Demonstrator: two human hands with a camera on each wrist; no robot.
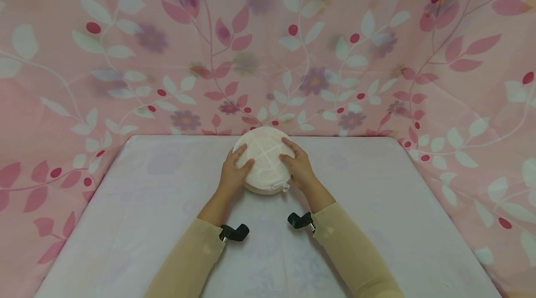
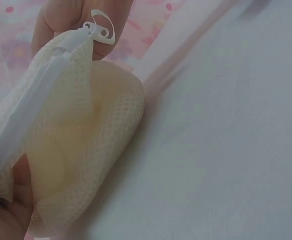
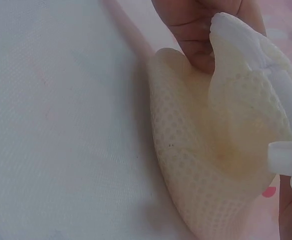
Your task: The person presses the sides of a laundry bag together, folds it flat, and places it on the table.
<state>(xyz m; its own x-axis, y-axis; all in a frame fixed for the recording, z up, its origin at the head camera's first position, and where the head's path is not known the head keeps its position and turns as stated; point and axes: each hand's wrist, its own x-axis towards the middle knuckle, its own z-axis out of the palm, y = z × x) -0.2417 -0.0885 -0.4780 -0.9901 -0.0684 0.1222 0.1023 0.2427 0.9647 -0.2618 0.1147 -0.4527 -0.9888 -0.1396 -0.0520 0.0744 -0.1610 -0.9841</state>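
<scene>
A round cream mesh laundry bag (image 1: 265, 161) stands between both hands near the far side of the table. My left hand (image 1: 233, 173) grips its left side, thumb on the mesh face. On the opposite side my right hand (image 1: 302, 170) holds it with thumb and fingers. A white zipper (image 2: 28, 107) runs along the bag's rim, its pull (image 2: 103, 31) close to the right hand. The right wrist view shows the mesh side wall (image 3: 180, 140) bulging below the zipper; the bag's inside is hidden.
The white cloth-covered table (image 1: 146, 195) surrounds the bag and ends just behind it. A pink floral curtain (image 1: 259, 47) hangs along the back and both sides. Black wrist-worn devices (image 1: 235, 233) stick out inward from the sleeves.
</scene>
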